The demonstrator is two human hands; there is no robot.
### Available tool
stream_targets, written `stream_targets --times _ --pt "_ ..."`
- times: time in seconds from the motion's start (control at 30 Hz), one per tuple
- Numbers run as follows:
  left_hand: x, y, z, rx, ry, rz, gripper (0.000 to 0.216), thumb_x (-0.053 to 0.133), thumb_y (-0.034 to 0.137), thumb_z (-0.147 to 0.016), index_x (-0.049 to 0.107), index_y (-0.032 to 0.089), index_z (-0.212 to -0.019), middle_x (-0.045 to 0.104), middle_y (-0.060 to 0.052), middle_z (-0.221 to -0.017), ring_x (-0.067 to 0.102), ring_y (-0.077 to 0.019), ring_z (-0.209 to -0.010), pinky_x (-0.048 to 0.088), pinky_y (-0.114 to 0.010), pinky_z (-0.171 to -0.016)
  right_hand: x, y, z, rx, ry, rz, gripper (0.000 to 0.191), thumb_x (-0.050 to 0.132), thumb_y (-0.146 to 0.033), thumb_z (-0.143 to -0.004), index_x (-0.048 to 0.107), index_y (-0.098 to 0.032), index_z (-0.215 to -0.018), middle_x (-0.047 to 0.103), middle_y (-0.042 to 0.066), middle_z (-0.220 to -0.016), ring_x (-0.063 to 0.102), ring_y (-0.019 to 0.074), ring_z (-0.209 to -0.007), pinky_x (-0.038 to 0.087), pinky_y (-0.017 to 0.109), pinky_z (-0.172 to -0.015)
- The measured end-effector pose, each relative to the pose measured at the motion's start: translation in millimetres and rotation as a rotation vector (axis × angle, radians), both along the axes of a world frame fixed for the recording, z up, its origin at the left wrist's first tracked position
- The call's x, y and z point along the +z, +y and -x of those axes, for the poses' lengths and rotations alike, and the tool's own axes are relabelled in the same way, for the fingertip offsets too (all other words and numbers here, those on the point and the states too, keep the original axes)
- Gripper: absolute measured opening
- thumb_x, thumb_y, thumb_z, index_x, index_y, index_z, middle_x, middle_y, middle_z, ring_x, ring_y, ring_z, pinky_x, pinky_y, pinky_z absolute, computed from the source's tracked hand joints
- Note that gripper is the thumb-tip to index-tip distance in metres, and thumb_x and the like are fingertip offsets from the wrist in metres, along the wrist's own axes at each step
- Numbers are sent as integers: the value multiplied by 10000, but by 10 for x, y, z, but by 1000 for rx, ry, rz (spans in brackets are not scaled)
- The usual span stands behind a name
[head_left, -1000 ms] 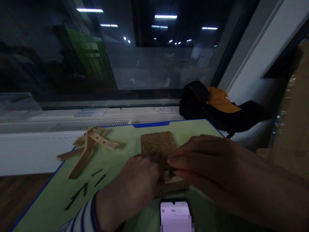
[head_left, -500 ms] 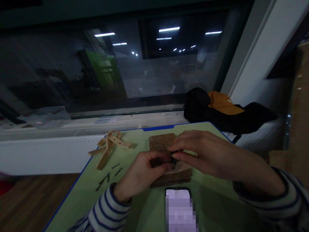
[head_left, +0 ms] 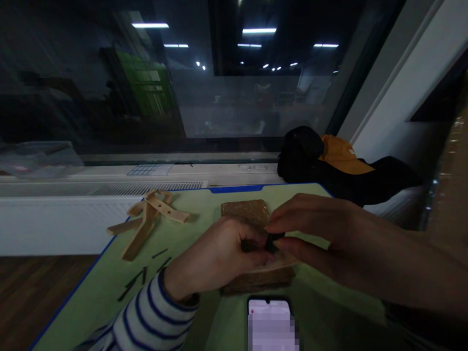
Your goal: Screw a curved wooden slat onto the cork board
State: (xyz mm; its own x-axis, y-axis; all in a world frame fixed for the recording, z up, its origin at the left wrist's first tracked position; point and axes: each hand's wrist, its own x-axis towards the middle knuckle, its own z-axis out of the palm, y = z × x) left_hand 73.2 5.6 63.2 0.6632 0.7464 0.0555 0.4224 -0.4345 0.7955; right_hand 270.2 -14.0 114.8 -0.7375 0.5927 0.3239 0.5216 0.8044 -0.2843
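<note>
My left hand (head_left: 223, 253) is closed in a pinch above the brown stack. My right hand (head_left: 325, 231) pinches a small dark piece (head_left: 275, 238), and the left fingertips close on its near side. Its exact kind is too dim and covered to make out. Just under the fingers shows a pale strip of wood (head_left: 285, 262), partly hidden by both hands. Below that lies a stack of brown, rough-faced boards (head_left: 259, 282). Another brown board (head_left: 245, 209) shows behind the hands.
Pale wooden strips with holes (head_left: 149, 214) lie crossed at the table's left edge. Several thin dark screws or pins (head_left: 135, 280) are scattered nearer. A phone (head_left: 272, 324) lies in front. Behind the table are a radiator (head_left: 73, 214), a windowsill and a black bag with an orange cap (head_left: 343, 155).
The view has shifted closer, so the table things sit lower and further left. Both hands keep their pinch at the dark piece; the right forearm reaches in nearer to the camera.
</note>
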Motion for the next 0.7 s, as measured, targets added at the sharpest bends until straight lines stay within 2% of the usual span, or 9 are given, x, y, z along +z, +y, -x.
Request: stream_targets --times 0.13,0.3,0.4,0.57,0.7 --pt "59 4 37 -25 64 -67 208 565 313 -821 702 159 -849 695 -13 -767 602 -138 -699 455 -244 -685 1 -10 14 40 20 11 171 503 -189 -880 558 -228 -1038 613 -28 -1070 559 81 -969 404 181 -847" --pt "38 18 51 -74 48 -108 189 568 291 -822 700 165 -873 688 -2 -716 603 -131 -683 449 -235 -684 27 -52 29 27 1 37 236 484 -174 -891 546 -232 -1111 620 -30 -1031 565 73 -923 409 178 -807" --pt "26 35 45 -95 39 -85 184 564 272 -827 699 160 -884 692 -5 -757 603 -128 -691 445 -227 -670 21 -50 29 31 2 22 195 473 -173 -898 574 -212 -1060 634 -22 -995 576 73 -880 414 181 -783" --pt "15 36 45 -111 33 -42 185 554 260 -834 698 145 -845 690 -9 -788 596 -125 -699 440 -224 -651 -11 -28 27 48 40 2 174 515 -169 -877 589 -205 -1030 639 -18 -995 572 80 -932 398 181 -809" --pt "20 18 42 -89 19 -29 178 557 248 -824 700 150 -861 692 -6 -794 598 -133 -718 442 -232 -670 5 -37 24 25 11 21 143 525 -160 -867 602 -214 -974 641 -24 -947 580 93 -858 402 212 -769"
